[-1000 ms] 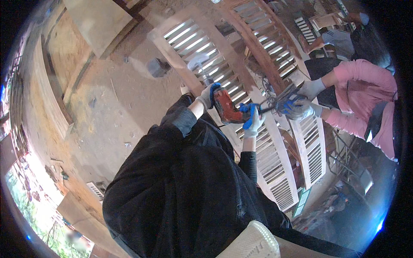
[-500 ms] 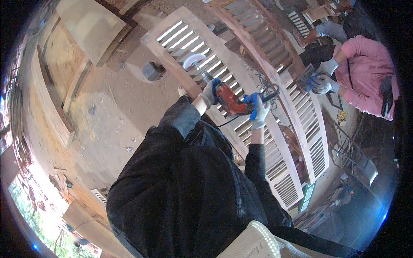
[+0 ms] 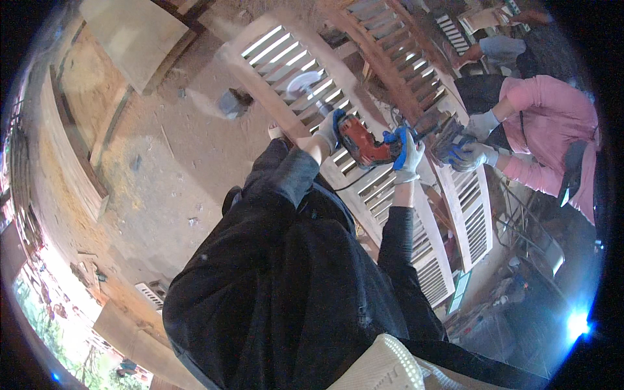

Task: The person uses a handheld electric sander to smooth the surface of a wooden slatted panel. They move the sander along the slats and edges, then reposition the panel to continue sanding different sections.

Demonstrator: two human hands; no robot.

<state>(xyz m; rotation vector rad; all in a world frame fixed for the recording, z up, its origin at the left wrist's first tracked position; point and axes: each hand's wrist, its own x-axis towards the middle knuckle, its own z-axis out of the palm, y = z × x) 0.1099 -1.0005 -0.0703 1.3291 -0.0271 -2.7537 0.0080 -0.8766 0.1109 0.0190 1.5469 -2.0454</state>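
Both my gloved hands hold a red power drill (image 3: 365,142) with a round sanding disc (image 3: 303,84) on its shaft. My left hand (image 3: 329,132) is wrapped round the front of the body, near the shaft. At the rear handle, my right hand (image 3: 408,155) has its fingers closed in a blue-palmed glove. The disc looks blurred and lies over the slats at the far end of a pale wooden louvred shutter (image 3: 276,110). Whether it touches the wood I cannot tell. A dark cord hangs below the drill.
Alongside lie a second louvred shutter (image 3: 452,208) and a reddish-brown one (image 3: 374,55). At right, a co-worker in a pink top (image 3: 549,123) holds a dark hand-held tool (image 3: 448,142) over the shutters. A dark block (image 3: 233,103) stands on the dusty floor; boards (image 3: 133,42) lie at far left.
Both my hands have carried the drill and its disc right and slightly farther away. The co-worker's hands and tool have shifted a little nearer and to the left.
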